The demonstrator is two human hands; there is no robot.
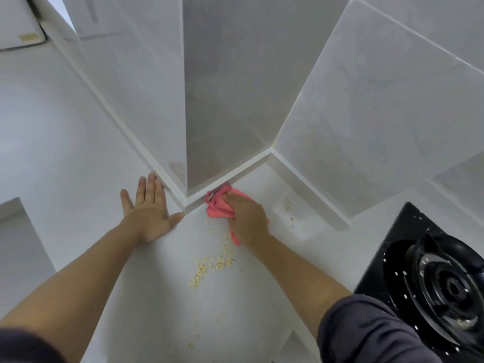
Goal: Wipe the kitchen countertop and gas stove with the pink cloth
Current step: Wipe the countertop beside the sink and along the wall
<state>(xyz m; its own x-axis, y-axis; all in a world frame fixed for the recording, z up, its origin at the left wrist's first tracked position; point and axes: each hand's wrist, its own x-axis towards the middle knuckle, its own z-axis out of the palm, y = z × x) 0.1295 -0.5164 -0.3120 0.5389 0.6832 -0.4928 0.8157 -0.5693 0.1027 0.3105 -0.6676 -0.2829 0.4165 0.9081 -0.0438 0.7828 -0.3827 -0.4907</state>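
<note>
My right hand (246, 216) grips the bunched pink cloth (218, 206) and holds it on the white countertop (162, 292), tight against the low back ledge beside a protruding wall corner. My left hand (149, 209) lies flat on the countertop to the left of that corner, fingers straight, thumb touching the ledge. Pale oat-like crumbs (209, 265) lie scattered on the countertop just in front of the cloth. The black gas stove (429, 273) sits at the right, dotted with white specks, one burner visible.
Grey tiled walls (366, 121) rise behind the countertop and jut out as a column (209, 100) between my hands. A few more crumbs (288, 205) lie near the ledge to the right of the cloth. A white recess (18, 231) opens at the left edge.
</note>
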